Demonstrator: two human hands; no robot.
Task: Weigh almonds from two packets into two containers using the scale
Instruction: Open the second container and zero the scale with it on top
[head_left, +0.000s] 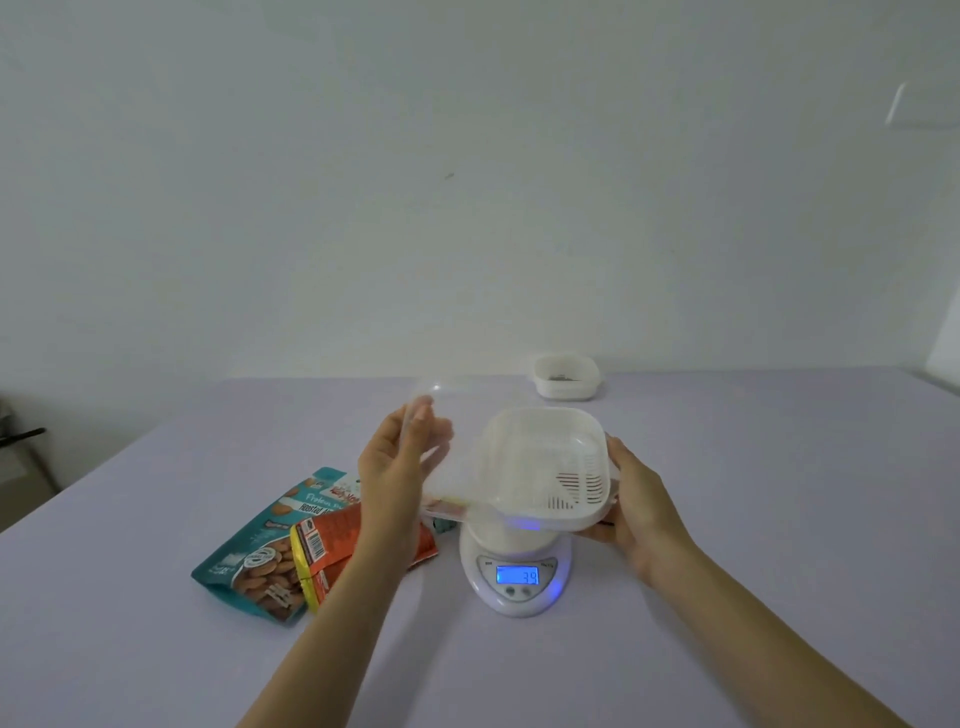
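Lilac surface (156, 649), blank wall behind. Left hand (395, 467) holding clear lid (441, 457); right hand (639, 509) gripping container (545, 462) at frame centre, above scale (514, 577). Packets (291, 545) lower left, second container (566, 376) behind. Risk: off-centre set-down tips container; display not zeroed skews weight.

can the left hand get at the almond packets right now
Probably not at once: the left hand is holding the clear lid. The teal packet and orange packet lie uncovered just below it, so once the lid is put down the way looks free.
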